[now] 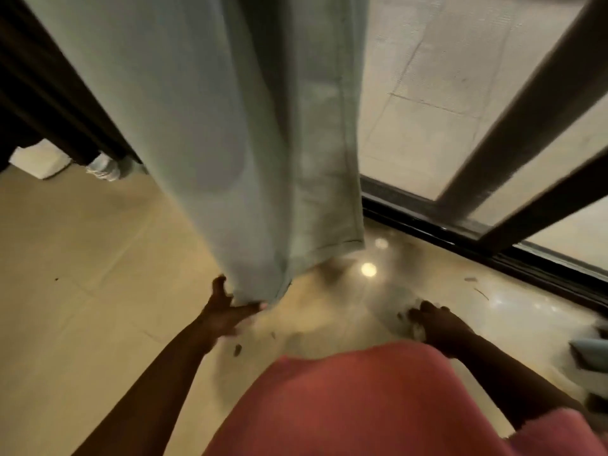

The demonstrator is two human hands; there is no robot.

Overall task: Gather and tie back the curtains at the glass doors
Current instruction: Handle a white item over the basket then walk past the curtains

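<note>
Pale green woven fabric curtain (230,126) hanging in loose folds beside the dark-framed glass doors (493,143), lower hem clear of the glossy beige tiled floor (82,258). Left hand (227,311) pinching the bottom corner, fingers (255,306) curled under the hem. Right hand (437,327) held out low over the floor, blurred, apparently grasping nothing; cannot tell for certain. Likely soft, light, limp cloth, prone to slipping through a loose hold. Best bunched and gripped higher up, around mid-height, for tying.
</note>
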